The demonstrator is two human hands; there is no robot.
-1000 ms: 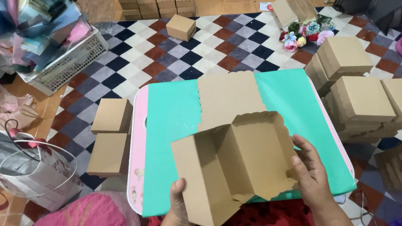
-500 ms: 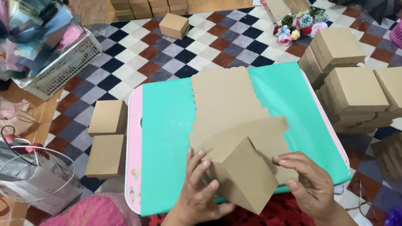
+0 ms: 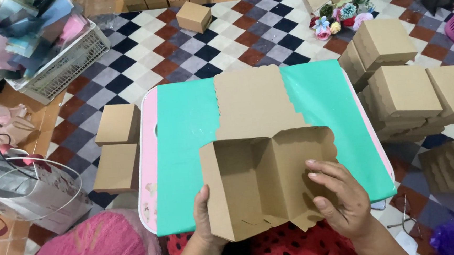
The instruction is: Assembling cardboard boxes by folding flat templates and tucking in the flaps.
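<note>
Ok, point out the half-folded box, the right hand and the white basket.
half-folded box (image 3: 251, 178), head view, on its inner floor panel.
right hand (image 3: 341, 199), head view, on the back of the hand.
white basket (image 3: 65, 64), head view, on its slatted side wall.

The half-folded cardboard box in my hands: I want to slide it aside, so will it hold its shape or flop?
The cardboard box probably flexes: its walls are thin sheet and its scalloped flap lies loose on the green table. It looks light, since the left hand props one edge. The right hand pressing inside suggests the panels spring open.

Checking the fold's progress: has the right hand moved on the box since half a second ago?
Yes. The right hand went from the box's outer right side onto its opened inside panel, leftward relative to the green table.
</note>
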